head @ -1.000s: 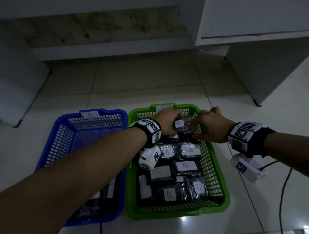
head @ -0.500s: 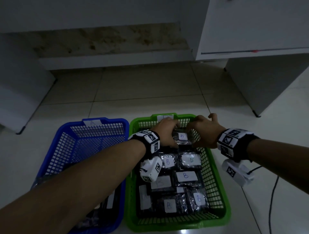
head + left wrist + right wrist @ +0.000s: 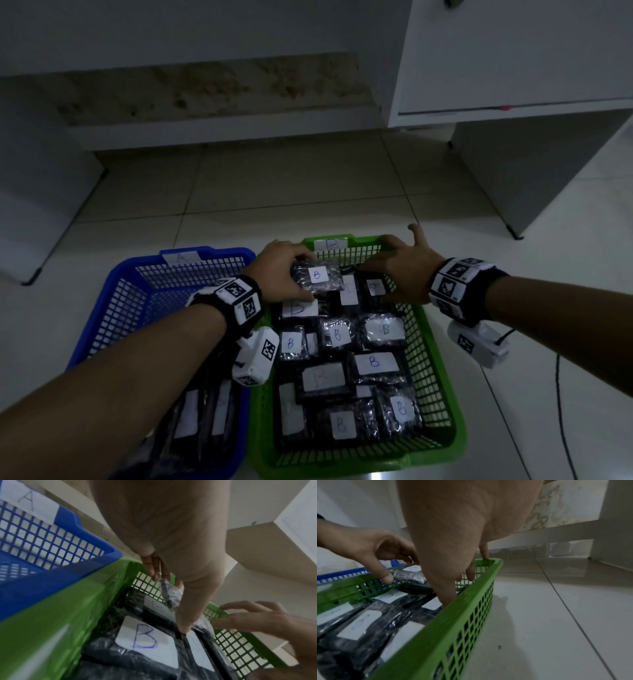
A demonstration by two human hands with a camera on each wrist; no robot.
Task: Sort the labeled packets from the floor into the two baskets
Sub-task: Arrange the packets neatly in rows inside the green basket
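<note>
Packet (image 3: pixel 317 276) B pinched by left hand (image 3: pixel 281 274) over green basket (image 3: pixel 442 404), right hand (image 3: pixel 404 270) loose-fingered; next, let go.

Right hand (image 3: pixel 453 555) fingers spread over green basket (image 3: pixel 436 635) holding labeled packets (image 3: pixel 359 623).

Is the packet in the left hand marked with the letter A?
No, the packet held by the left hand bears a B, over the green basket.
</note>
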